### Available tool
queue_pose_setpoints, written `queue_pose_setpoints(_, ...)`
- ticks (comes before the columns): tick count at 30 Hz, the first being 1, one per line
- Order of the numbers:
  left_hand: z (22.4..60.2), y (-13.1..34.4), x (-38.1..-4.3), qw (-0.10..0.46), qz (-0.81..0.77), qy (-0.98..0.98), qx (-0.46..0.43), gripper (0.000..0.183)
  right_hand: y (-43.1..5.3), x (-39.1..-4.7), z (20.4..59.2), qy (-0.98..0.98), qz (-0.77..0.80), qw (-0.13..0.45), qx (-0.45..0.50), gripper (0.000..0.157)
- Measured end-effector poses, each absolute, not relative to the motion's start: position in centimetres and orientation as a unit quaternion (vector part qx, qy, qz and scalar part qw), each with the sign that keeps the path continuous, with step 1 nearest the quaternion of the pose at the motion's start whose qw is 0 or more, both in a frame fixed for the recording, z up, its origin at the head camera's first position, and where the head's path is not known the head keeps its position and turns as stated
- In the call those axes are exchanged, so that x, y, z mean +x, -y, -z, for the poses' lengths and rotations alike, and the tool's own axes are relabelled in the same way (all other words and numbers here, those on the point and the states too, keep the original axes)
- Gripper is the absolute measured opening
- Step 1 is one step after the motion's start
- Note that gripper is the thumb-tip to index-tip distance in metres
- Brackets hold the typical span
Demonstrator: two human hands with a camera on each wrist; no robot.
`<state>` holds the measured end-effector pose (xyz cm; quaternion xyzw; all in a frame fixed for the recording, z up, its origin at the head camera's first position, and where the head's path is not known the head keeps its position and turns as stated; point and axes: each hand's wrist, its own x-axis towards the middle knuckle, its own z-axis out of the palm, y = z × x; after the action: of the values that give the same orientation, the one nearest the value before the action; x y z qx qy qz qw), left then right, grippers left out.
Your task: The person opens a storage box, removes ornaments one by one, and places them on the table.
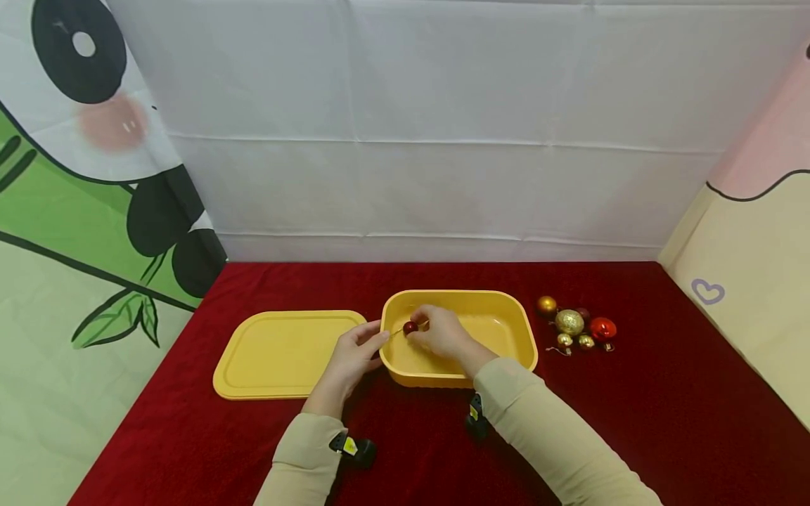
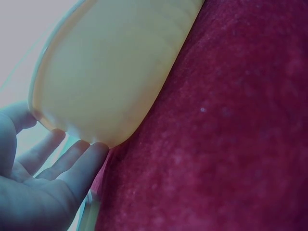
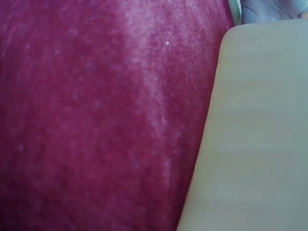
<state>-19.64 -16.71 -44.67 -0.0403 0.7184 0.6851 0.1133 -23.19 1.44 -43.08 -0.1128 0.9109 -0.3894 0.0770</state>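
A yellow plastic box (image 1: 515, 337) lies open side up on the red cloth in the head view. My left hand (image 1: 356, 351) holds its left end. In the left wrist view, fingertips press the outer wall of the box (image 2: 106, 72) near a corner. Over the box's left part, my right hand (image 1: 441, 333) pinches a small dark red bauble (image 1: 410, 327). A thin gold string shows at the bauble; where its ends go is unclear. The right wrist view has only the box's outer wall (image 3: 260, 134), with the right fingers out of sight.
Left of the box lies a flat yellow lid (image 1: 278, 358). To the right sit several baubles, among them a glittery gold one (image 1: 569, 322), an orange-gold one (image 1: 547, 305) and a shiny red one (image 1: 603, 328). A white cloth backdrop (image 1: 443, 190) rises behind the table.
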Motion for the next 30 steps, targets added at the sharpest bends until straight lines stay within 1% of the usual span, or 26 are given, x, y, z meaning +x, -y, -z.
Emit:
queue_pose_setpoints(6,44.59,16.73,-19.68,0.112,-0.686,-0.718,-0.036,0.043,-1.39,-23.27,43.12,-0.91,0.377,0.083,-0.153,0.037)
queue_pose_setpoints(9,44.48,16.76,-19.65,0.113,-0.684,-0.719,-0.035,0.043,-1.37,-23.33,43.21,-0.91,0.375,0.087,-0.153,0.035)
queue_pose_setpoints(16,44.17,16.85,-19.54,0.118,-0.684,-0.719,-0.033,0.045,-1.3,-23.38,43.31,-0.912,0.375,0.082,-0.144,0.024)
queue_pose_setpoints(23,44.1,16.89,-19.4,0.12,-0.682,-0.721,-0.033,0.046,-1.25,-23.23,43.18,-0.913,0.376,0.078,-0.14,0.025)
queue_pose_setpoints(30,44.5,16.83,-19.56,0.117,-0.684,-0.719,-0.036,0.046,-1.37,-23.13,43.0,-0.899,0.416,0.076,-0.116,0.026)
